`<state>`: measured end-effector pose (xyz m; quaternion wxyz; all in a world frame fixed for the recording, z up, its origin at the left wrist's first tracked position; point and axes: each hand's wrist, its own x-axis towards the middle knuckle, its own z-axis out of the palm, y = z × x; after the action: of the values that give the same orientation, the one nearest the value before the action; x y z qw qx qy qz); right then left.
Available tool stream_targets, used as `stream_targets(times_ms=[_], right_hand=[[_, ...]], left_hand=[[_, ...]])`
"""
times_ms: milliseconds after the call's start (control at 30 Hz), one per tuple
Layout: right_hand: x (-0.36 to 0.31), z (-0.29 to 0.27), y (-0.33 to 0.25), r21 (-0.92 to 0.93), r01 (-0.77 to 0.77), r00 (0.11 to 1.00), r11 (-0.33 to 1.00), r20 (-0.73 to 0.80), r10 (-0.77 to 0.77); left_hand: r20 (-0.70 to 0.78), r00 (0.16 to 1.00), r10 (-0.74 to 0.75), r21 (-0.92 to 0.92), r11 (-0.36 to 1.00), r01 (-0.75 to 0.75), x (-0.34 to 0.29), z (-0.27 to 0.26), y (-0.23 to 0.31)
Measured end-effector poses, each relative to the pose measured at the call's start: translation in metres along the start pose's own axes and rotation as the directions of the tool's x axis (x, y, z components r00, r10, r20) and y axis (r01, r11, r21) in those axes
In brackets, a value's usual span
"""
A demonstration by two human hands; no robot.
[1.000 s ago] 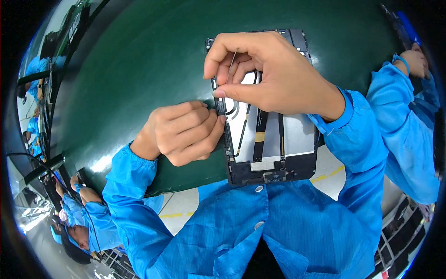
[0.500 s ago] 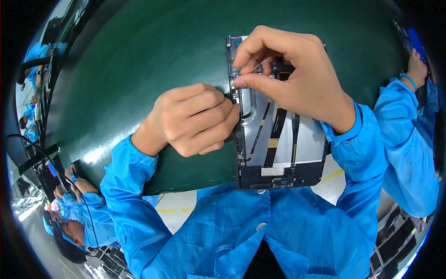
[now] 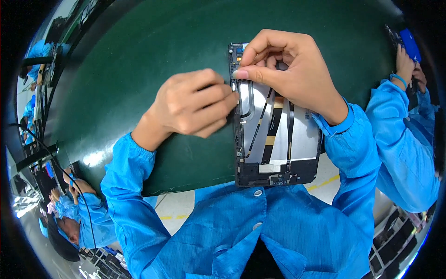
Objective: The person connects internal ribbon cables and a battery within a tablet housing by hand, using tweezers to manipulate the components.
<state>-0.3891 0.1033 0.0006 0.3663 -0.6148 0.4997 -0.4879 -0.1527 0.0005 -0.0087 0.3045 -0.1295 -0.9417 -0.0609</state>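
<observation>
Far to the left of our grip, a thin black cable (image 3: 60, 168) curves past a co-worker's smooth blue sleeve (image 3: 96, 218). Nearer, the glossy dark-green tabletop (image 3: 116, 60) reflects a white glare. Our left hand (image 3: 197, 103) has its fingers curled, the tips at the tablet's long left edge; we cannot tell whether they pinch anything. Just right of those fingertips and partly under the other hand is the opened tablet (image 3: 246, 174), a rectangular black frame around a flat, silvery sheet (image 3: 304, 135). Below the right-hand grip, slim black ribbon cables (image 3: 275, 125) slant across this sheet, one banded with tan patches. Our right hand (image 3: 297, 65) brings thumb and forefinger close together over the frame's upper left; we cannot tell what, if anything, sits between them. Well right of that grip, another blue sleeve (image 3: 404, 153) hangs in soft wrinkles.
</observation>
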Motion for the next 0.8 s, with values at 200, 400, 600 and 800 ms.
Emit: stream_targets(times_ms=[200, 400, 600, 800], right_hand=[[0.002, 0.0, 0.004, -0.028, -0.022, 1.0, 0.999, -0.003, 0.022], [0.003, 0.002, 0.003, -0.113, -0.039, 0.999, 0.993, 0.014, 0.041], [0.002, 0.001, 0.009, -0.076, -0.001, 1.0, 0.997, -0.02, 0.0], [0.004, 0.002, 0.012, -0.088, -0.001, 1.0, 0.996, -0.03, -0.002]], left_hand=[[-0.023, 0.999, 0.028, 0.04, 0.999, -0.027, 0.0, 0.003, -0.01], [0.003, 0.995, 0.097, 0.165, 0.982, -0.096, 0.005, 0.005, -0.023], [-0.075, 0.996, -0.05, 0.057, 0.997, 0.054, 0.003, 0.009, -0.017], [-0.125, 0.98, -0.156, -0.018, 0.988, 0.155, 0.0, 0.012, -0.018]])
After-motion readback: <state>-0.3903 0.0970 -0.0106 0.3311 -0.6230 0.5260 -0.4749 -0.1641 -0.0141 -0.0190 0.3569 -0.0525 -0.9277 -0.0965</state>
